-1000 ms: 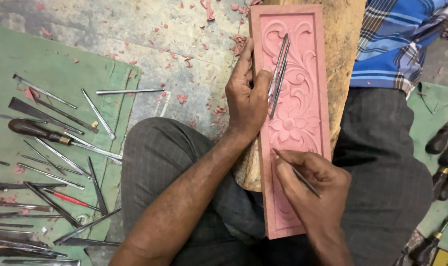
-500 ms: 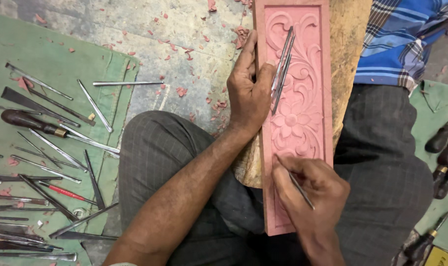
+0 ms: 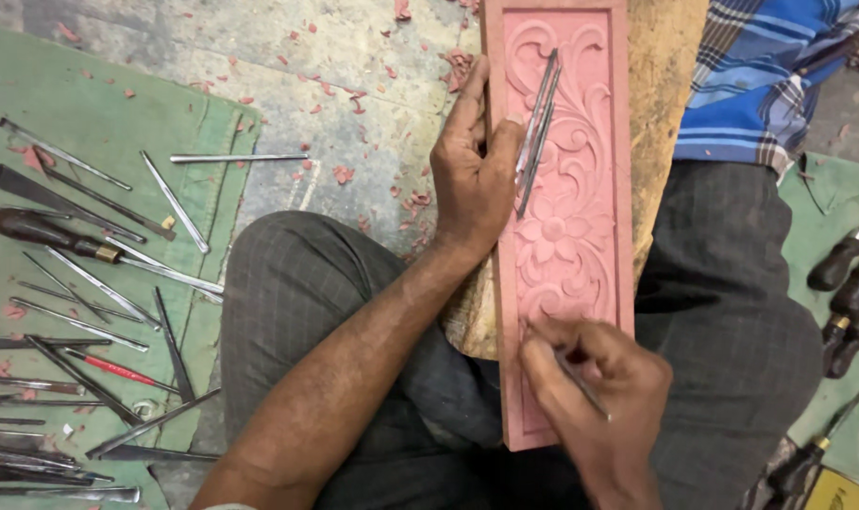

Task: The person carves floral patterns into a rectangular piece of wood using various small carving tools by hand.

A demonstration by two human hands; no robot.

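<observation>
A long pink panel [image 3: 595,274] carved with flowers and scrolls lies on a wooden block [image 3: 670,104] across my lap. My left hand [image 3: 472,179] grips the panel's left edge, thumb on the carved face, and pins several thin metal carving tools [image 3: 538,132] against it. My right hand [image 3: 599,397] is closed around a slim metal carving tool [image 3: 581,382] near the panel's lower end, its tip pressed to the carving at the lower left.
A green mat [image 3: 99,274] on the left carries several loose chisels and gouges [image 3: 90,255]. Dark-handled tools [image 3: 845,283] lie on another green cloth at the right. Pink chips [image 3: 354,94] litter the concrete floor. A blue checked cloth [image 3: 769,76] lies at the upper right.
My right hand has shifted a little down and left along the panel's lower part with its tool. The left hand keeps its hold; the view has drifted slightly.
</observation>
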